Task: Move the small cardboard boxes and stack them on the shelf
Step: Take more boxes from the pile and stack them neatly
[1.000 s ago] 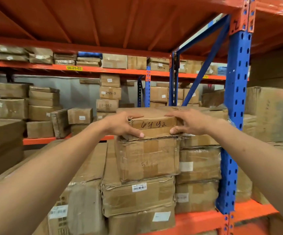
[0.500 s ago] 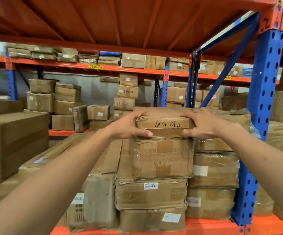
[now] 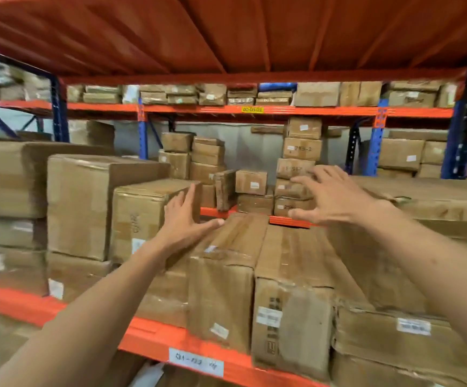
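My left hand (image 3: 185, 220) is open, fingers spread, beside the right face of a taped cardboard box (image 3: 143, 216) that stands on the orange shelf (image 3: 154, 339). My right hand (image 3: 328, 198) is open too, fingers spread in the air above long flat boxes (image 3: 254, 263) lying on the shelf. Neither hand holds anything. The small box with handwriting that I held earlier is out of view. Small boxes (image 3: 251, 182) sit in stacks on the rack behind.
Large cartons (image 3: 87, 202) fill the shelf's left side and a low stack (image 3: 433, 202) lies at the right. An orange deck hangs overhead. Blue uprights (image 3: 460, 129) stand at the right and back. A white label (image 3: 196, 365) is on the shelf beam.
Both hands have let go of the small handwritten box and opened. The view has swung left, so that box and its stack are no longer in sight.
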The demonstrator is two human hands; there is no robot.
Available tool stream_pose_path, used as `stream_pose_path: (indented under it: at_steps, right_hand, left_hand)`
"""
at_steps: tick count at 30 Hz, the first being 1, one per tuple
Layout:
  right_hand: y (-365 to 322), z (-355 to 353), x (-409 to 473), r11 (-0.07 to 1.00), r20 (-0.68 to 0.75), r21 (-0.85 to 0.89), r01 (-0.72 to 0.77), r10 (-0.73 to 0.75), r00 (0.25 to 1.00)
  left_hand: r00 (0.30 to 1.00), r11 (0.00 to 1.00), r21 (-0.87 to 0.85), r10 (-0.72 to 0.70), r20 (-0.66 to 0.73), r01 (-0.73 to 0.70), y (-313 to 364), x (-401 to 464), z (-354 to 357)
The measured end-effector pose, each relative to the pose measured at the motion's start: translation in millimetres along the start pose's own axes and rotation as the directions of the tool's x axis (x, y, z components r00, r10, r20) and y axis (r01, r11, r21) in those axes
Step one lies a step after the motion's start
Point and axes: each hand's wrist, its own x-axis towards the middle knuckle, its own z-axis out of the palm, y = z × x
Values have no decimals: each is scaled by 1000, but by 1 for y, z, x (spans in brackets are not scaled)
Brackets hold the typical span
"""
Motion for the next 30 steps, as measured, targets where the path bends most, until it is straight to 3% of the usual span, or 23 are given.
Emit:
stream_pose_path:
  at_steps: [6, 9, 12, 15, 18, 26, 30]
  right_hand:
    - [-150, 48, 86, 982, 92, 10, 186, -186, 978]
    - [-216, 60, 131, 961, 86, -7, 276, -274, 958]
    - [-272, 61, 164, 909, 90, -139, 393, -384, 919]
    - [-312, 58, 188, 793, 147, -345, 503, -484, 863]
    - [-342, 56, 204, 647, 204, -503, 574, -556, 805]
    - [-381, 64, 235, 277, 474, -705, 653, -500, 724]
    - [-386, 69, 239, 207, 506, -740, 640, -457, 732]
  left_hand:
    - [965, 963, 58, -263, -3, 263, -141, -3, -60]
    - [914, 913, 29, -407, -7, 407, -178, -8, -66]
    - [874, 873, -49, -485, 25, 485, -201, -15, -54]
    - [838, 834, -93, -534, 115, 544, -208, -15, -28]
    - [805, 793, -141, -585, 99, 593, -199, -11, -7]
    - [821, 822, -105, -567, -62, 560, -195, -7, 16]
    - [851, 860, -93, -510, -126, 501, -199, -7, 18]
